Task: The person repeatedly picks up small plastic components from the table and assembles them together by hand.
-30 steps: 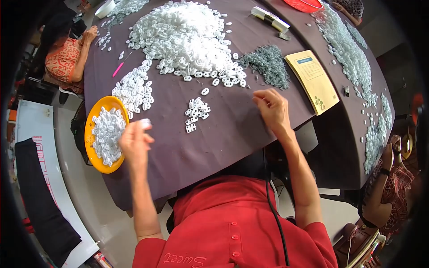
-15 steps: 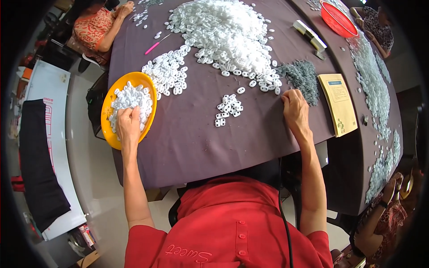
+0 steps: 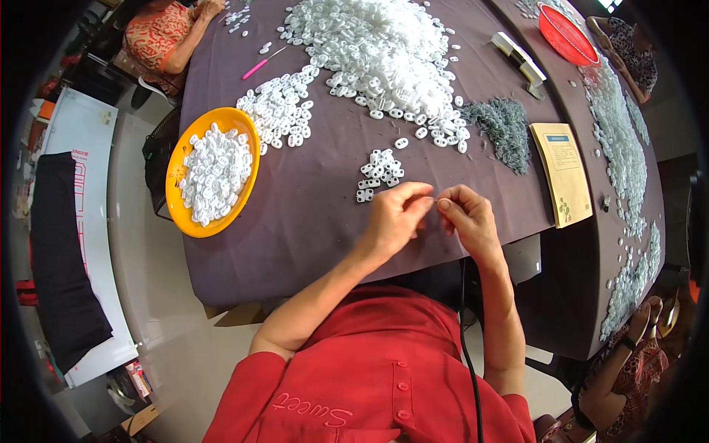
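Note:
My left hand (image 3: pixel 396 221) and my right hand (image 3: pixel 470 221) meet above the front of the table, their fingertips almost touching. Both are closed in a pinch; whatever lies between the fingers is too small to make out. Just beyond my left hand sits a little cluster of white two-holed plastic pieces (image 3: pixel 382 168). To the left, a yellow oval plate (image 3: pixel 176 193) holds many more white pieces (image 3: pixel 218 173). A pile of small dark grey bits (image 3: pixel 504 133) lies beyond my right hand.
A large heap of white pieces (image 3: pixel 377 59) covers the far middle, with a smaller pile (image 3: pixel 277 111) beside the plate. A pink-handled pick (image 3: pixel 255 69), a tan booklet (image 3: pixel 563 176) and a red basket (image 3: pixel 567 35) lie around. Other people sit at the left and right.
My left hand has left the yellow plate and moved right. My right hand has come back from the grey pile toward me. Both now pinch together in front of the small cluster.

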The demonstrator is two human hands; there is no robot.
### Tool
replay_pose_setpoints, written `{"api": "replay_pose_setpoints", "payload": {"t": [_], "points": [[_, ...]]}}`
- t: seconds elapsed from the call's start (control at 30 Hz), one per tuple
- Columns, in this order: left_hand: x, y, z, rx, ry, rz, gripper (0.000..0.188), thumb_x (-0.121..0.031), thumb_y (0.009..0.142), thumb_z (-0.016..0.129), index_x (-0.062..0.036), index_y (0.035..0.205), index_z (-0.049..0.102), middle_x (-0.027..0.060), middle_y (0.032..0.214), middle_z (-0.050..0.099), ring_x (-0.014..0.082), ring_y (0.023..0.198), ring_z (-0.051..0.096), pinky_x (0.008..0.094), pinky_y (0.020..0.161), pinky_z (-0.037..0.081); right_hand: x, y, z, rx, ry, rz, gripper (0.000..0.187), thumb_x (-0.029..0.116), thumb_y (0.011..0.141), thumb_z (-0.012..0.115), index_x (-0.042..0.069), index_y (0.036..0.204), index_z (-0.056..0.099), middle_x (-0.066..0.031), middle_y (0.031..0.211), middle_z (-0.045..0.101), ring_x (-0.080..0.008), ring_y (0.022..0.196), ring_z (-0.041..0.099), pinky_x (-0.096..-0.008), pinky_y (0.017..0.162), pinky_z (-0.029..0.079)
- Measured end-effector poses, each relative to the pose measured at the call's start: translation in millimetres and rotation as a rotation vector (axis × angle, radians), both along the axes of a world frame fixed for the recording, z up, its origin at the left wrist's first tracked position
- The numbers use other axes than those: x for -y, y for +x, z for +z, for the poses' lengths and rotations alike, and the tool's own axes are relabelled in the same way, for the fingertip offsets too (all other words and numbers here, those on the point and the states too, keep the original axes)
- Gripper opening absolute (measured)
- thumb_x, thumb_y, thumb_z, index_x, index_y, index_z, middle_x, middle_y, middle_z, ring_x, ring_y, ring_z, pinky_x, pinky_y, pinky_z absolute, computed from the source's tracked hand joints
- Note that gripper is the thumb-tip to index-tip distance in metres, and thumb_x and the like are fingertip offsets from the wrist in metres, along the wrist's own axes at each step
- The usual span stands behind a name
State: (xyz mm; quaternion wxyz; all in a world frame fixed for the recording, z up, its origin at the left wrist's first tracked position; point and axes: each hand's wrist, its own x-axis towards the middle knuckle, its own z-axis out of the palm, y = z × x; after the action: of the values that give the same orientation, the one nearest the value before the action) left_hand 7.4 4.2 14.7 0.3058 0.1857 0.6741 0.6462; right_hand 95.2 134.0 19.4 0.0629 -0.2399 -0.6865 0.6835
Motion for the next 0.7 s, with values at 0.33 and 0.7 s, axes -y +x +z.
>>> {"api": "replay_pose_setpoints", "payload": {"t": [0.33,0.7], "points": [[-35,9,-24,-0.153,0.033,-0.079,0.014,-0.010,0.087,0.056,0.0009,0.092,0.064,0.0031,0.068,0.063,0.0058,0.050,0.055,0.0202,0.043,0.046,-14,8,-14,0.048,0.048,-0.205,0.013,0.009,0.085,0.058,-0.003,0.086,0.061,-0.0031,0.065,0.058,-0.0065,0.052,0.052,-0.0208,0.045,0.044],[-70,-4,-18,0.140,-0.099,-0.352,0.017,-0.018,0.092,0.047,-0.0022,0.090,0.051,0.0035,0.068,0.055,0.0075,0.045,0.049,0.0193,0.035,0.040,-23,14,-19,-0.021,0.157,-0.336,0.013,0.009,0.085,0.054,-0.003,0.085,0.058,-0.0056,0.063,0.057,-0.0095,0.048,0.053,-0.0229,0.044,0.044]]}}
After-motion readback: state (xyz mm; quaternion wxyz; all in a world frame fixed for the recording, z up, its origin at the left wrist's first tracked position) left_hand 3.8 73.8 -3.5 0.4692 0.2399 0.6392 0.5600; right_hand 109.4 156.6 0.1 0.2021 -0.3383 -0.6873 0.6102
